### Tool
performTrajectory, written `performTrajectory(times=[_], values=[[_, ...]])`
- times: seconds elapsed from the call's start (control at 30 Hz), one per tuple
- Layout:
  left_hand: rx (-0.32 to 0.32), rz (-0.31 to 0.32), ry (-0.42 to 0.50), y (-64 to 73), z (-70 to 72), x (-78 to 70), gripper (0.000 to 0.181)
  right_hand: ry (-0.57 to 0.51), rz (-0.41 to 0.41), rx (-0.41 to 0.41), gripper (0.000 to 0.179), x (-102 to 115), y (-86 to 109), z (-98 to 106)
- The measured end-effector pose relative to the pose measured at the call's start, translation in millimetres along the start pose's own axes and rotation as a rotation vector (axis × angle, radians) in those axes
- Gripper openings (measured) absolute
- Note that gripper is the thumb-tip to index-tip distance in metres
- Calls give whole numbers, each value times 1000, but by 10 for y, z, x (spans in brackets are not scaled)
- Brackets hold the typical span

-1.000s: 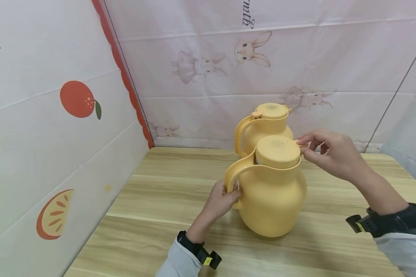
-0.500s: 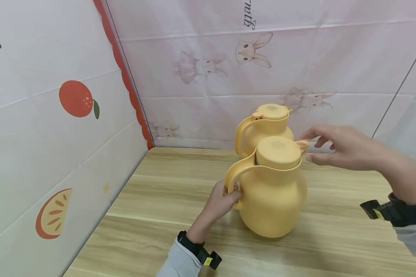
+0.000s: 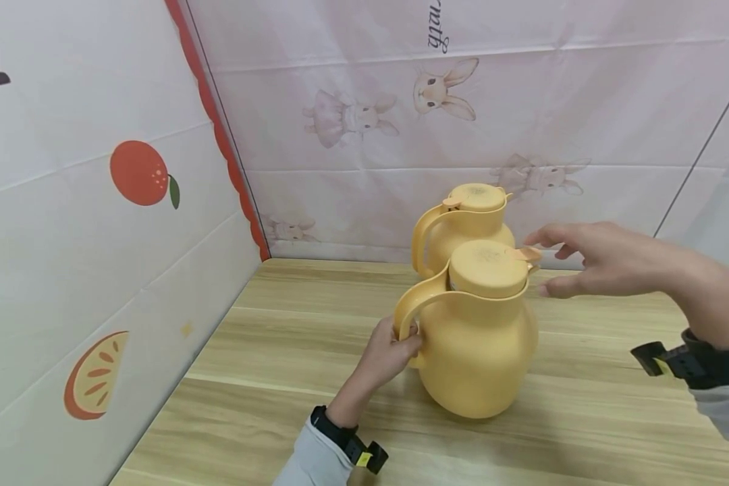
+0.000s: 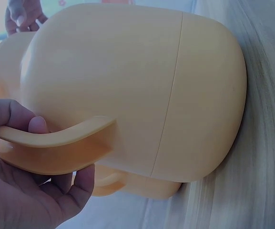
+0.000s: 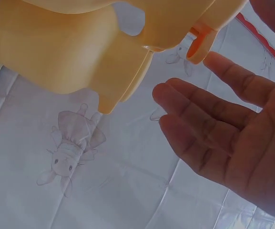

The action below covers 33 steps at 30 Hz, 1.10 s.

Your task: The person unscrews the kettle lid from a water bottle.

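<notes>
A yellow thermos jug (image 3: 476, 351) stands upright on the wooden table, its round lid (image 3: 489, 266) seated in the neck. My left hand (image 3: 385, 354) grips the lower part of its handle (image 3: 422, 297); in the left wrist view thumb and fingers wrap that handle (image 4: 61, 138). On the other side, my right hand (image 3: 607, 260) hovers beside the spout with fingers spread and holding nothing. A small tab (image 3: 528, 254) sticks out from the lid toward it. The right wrist view shows the palm, with a fingertip close to the spout piece (image 5: 201, 47).
Right behind stands a second yellow jug (image 3: 470, 233) of the same shape, partly hidden by the front one. A wall sheet with printed rabbits (image 3: 352, 118) rises at the table's back. To the left is a white panel with fruit prints (image 3: 138, 173).
My right thumb and fingers have let go of the lid's tab and drawn back to the right, spreading apart. The left hand and both jugs stay in place.
</notes>
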<state>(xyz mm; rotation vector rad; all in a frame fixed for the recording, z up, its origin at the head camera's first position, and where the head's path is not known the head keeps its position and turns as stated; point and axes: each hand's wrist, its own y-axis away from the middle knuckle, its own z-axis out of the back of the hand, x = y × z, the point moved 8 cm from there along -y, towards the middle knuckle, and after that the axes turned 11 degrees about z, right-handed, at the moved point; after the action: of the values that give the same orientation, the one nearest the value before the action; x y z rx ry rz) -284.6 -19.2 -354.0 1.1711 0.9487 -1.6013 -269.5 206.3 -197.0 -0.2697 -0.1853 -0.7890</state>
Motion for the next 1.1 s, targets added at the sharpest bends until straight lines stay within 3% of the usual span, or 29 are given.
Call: performTrajectory(times=[0.43, 0.67, 1.1], values=[[2, 32, 2, 10, 5, -34, 24, 19, 10, 12, 64, 145, -179, -53], [9, 29, -1, 176, 25, -334, 24, -36, 44, 14, 67, 225, -291, -118], [13, 33, -1, 185, 25, -333, 24, -24, 173, 12, 69, 398, -508, -232]])
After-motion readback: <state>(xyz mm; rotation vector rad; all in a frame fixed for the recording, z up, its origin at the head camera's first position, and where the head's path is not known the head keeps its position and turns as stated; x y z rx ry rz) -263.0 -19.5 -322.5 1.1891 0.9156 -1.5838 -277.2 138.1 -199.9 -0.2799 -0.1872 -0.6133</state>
